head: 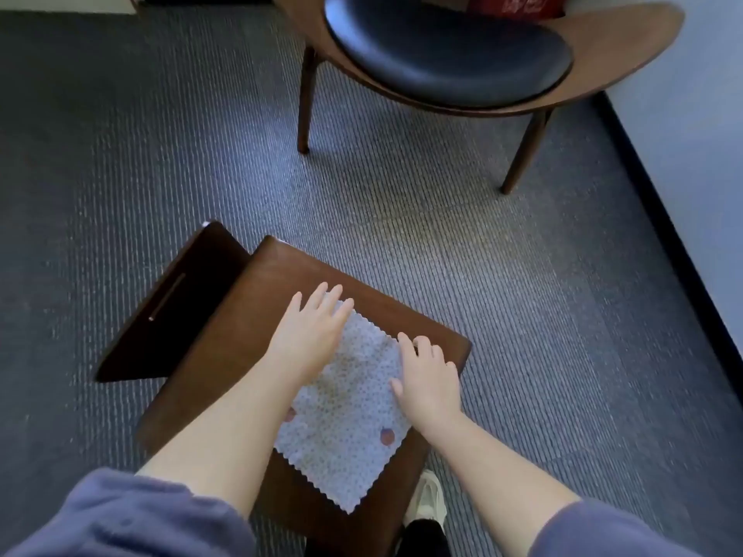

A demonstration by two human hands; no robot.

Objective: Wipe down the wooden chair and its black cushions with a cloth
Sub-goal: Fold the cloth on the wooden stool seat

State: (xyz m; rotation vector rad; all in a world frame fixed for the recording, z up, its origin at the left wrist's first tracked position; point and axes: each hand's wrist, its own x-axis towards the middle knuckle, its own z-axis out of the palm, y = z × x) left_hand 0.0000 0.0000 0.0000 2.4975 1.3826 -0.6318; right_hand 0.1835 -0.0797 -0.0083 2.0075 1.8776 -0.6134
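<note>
A pale patterned cloth (345,428) with zigzag edges lies spread flat on a small dark wooden table (241,347) right below me. My left hand (309,335) rests flat on the cloth's far left corner, fingers spread. On the cloth's right edge my right hand (430,379) presses down with fingers slightly curled. The wooden chair (619,50) with its black seat cushion (446,54) stands farther off at the top of the view, apart from both hands. Its backrest is out of frame.
Grey ribbed carpet (161,174) covers the floor between table and chair. A pale wall with a dark skirting board (659,203) runs along the right. A lower wooden shelf (169,311) juts out left of the table. My shoe (426,500) shows beneath it.
</note>
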